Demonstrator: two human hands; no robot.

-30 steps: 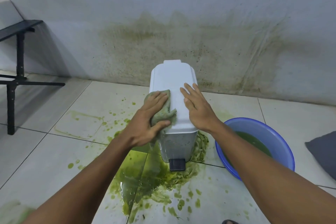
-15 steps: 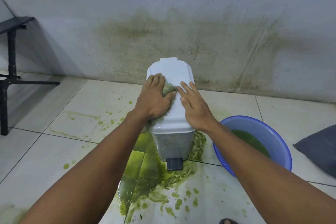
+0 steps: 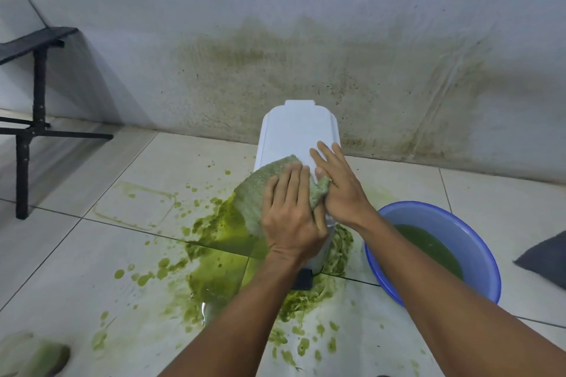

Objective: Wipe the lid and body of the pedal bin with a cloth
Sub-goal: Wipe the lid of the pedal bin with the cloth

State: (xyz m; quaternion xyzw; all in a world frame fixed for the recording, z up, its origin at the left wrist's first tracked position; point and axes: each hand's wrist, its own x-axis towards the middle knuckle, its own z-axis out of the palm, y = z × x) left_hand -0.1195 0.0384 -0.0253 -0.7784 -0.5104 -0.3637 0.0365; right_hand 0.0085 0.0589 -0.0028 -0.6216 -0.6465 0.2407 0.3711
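Fingers (image 3: 291, 184) of the left hand (image 3: 289, 217) lie flat and spread over a green-stained cloth (image 3: 254, 193), pressing it down on the near part of the bin's lid (image 3: 294, 131) rather than gripping it. Right beside them, the right hand (image 3: 340, 190) rests palm-down on the lid too, fingers stretched out, holding nothing, with the cloth's edge bunched up against its thumb side.

So the pedal bin (image 3: 324, 251) itself: white, boxy, rounded corners, a little tab at the far edge of the lid, which looks pretty clean beyond the fingers. Its body is mostly hidden under the hands, and a black pedal (image 3: 301, 280) pokes out below the left wrist. It stands on a tiled floor (image 3: 76, 254) against a stained wall (image 3: 306, 55), right in a green puddle (image 3: 220, 254). Just right of the right forearm sits a blue basin (image 3: 477, 239) of green water.
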